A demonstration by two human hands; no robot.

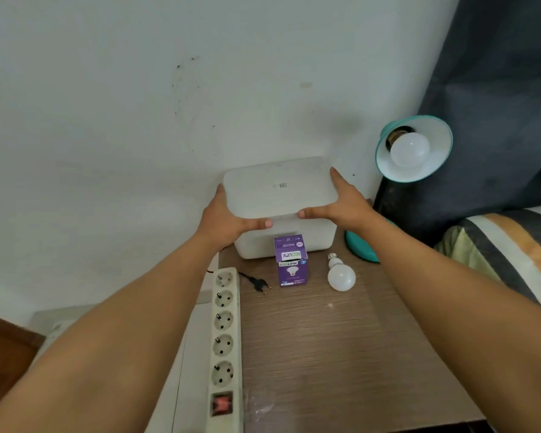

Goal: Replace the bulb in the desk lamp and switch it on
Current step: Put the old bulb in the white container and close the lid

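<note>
Item: both hands, left hand (228, 220) and right hand (341, 204), grip box lid (278, 189); lamp (414, 150) at two o'clock holds a bulb (409, 150); we judge plugging in pending.

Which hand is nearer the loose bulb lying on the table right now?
Right. The right hand grips the white box lid's right edge, up and slightly right of the loose bulb. The left hand holds the lid's left edge, farther off beyond the purple bulb carton.

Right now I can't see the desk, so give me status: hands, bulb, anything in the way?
Both hands, left and right, gripping white box lid. Loose bulb lying on desk. Lamp holds a bulb, unplugged. Bulb carton against box.
</note>
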